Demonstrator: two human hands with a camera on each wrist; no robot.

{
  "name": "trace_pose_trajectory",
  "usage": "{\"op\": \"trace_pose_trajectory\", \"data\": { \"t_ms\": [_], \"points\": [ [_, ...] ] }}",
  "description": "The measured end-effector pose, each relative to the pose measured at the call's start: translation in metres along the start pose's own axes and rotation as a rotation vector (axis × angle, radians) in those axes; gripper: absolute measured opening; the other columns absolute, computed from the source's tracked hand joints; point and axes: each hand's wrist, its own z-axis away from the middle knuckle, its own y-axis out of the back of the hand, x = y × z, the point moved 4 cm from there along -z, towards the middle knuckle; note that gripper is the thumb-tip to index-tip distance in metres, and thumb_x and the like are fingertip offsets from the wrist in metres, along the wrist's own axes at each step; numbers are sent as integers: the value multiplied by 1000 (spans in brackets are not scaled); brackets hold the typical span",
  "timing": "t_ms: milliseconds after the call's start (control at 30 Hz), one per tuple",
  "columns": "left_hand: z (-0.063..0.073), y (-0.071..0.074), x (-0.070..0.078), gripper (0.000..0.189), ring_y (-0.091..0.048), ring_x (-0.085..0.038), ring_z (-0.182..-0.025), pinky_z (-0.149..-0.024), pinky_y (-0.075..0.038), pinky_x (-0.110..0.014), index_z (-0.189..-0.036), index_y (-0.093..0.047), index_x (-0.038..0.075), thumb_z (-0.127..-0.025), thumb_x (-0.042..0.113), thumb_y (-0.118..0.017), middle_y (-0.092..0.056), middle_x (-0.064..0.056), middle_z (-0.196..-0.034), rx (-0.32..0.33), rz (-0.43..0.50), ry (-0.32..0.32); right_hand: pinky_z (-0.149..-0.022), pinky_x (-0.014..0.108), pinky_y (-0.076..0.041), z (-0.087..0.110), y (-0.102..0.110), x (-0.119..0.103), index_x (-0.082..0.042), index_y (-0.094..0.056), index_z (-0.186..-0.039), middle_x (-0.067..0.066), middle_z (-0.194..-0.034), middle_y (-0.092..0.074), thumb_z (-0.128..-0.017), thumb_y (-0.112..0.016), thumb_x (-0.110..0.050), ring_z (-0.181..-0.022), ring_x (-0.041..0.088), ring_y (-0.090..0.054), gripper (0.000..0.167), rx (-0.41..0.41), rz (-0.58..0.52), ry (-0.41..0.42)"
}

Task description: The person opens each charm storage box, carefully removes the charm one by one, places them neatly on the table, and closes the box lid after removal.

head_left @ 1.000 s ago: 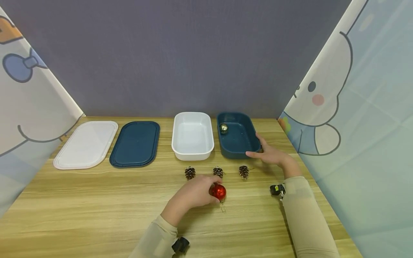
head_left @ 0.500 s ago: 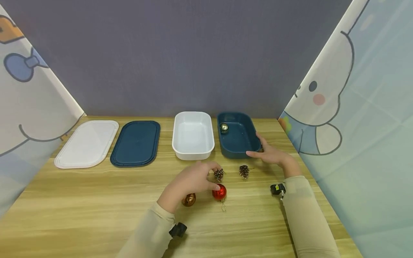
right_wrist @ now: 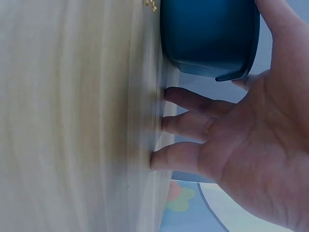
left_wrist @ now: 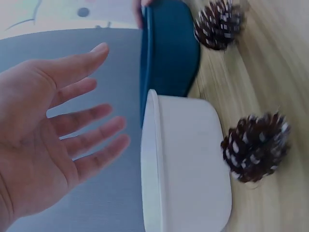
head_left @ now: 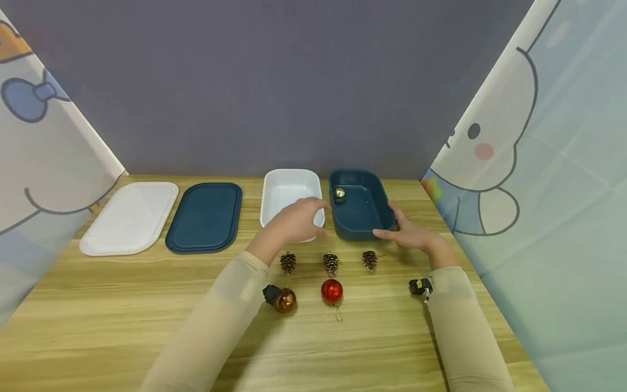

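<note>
Over the near part of a white box (head_left: 289,188) is my left hand (head_left: 296,220), fingers spread and apart, with nothing in it. The left wrist view shows its palm and straight fingers beside the white box's rim. My right hand (head_left: 411,234) touches the near right corner of a dark blue box (head_left: 364,209), thumb along the front and a finger at the side; its other fingers (right_wrist: 181,157) are extended towards the table. Inside the blue box lies a gold ball ornament (head_left: 339,194). In front of the boxes are three pine cones (head_left: 288,262), a red ball ornament (head_left: 332,292) and a copper ball ornament (head_left: 286,301).
On the left of the wooden table (head_left: 122,321) lie a white lid (head_left: 129,218) and a dark blue lid (head_left: 204,218). A grey panel (head_left: 274,87) stands behind, with printed side panels left and right. The left wrist camera (head_left: 270,294) is close to the copper ball.
My left hand has left the red ball, passed over the pine cones and moved forward to the white box. The copper ball has come into view. My right hand stays at the blue box.
</note>
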Motion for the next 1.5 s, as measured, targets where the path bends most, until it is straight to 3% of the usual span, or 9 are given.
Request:
{"op": "trace_pose_trajectory", "data": {
  "t_ms": [133,467,633,933,1167,1500],
  "points": [
    [-19,4,-4,69,-46,-32,-154,-122,-45,-52,-155,-55,19,-96,41,-81,-47,-8,-166,-5,-40,14,-124,76,-25,-2,0,1,-33,22,-169,26,-178,8,-98,-64,-67,-160,58,-16,116,-3,-10,-3],
    [-59,9,-11,69,-41,-32,-157,-127,-40,-49,-158,-50,17,-99,37,-79,-45,-9,-168,-10,-19,-55,-124,76,-24,-3,0,1,-33,22,-169,25,-178,10,-98,-64,-67,-161,58,-12,116,0,-5,-7],
    [-77,9,-13,69,-40,-33,-157,-127,-39,-49,-159,-48,18,-99,35,-78,-43,-10,-168,-20,-38,-55,-124,76,-25,-2,0,0,-32,21,-169,26,-178,7,-98,-64,-67,-160,58,-15,116,1,-6,-10],
    [-103,4,-8,66,-38,-29,-159,-126,-41,-48,-160,-47,21,-102,36,-74,-43,-6,-169,-31,-59,-43,-123,75,-29,-2,-1,-2,-33,23,-168,29,-177,0,-97,-64,-69,-159,58,-22,118,-8,14,-16],
    [-125,3,-2,69,-46,-26,-153,-123,-44,-45,-160,-47,22,-100,43,-75,-48,-4,-164,-29,-169,-23,-123,76,-27,-2,-2,-2,-35,25,-167,29,-177,3,-97,-63,-70,-159,58,-20,118,-17,-7,-32],
    [-145,-1,-8,69,-45,-27,-152,-121,-45,-45,-160,-48,22,-100,41,-76,-51,-4,-163,-33,-197,32,-123,75,-27,-2,-5,-1,-39,26,-166,26,-178,9,-98,-62,-71,-159,59,-18,117,-24,-15,-27]
  ]
}}
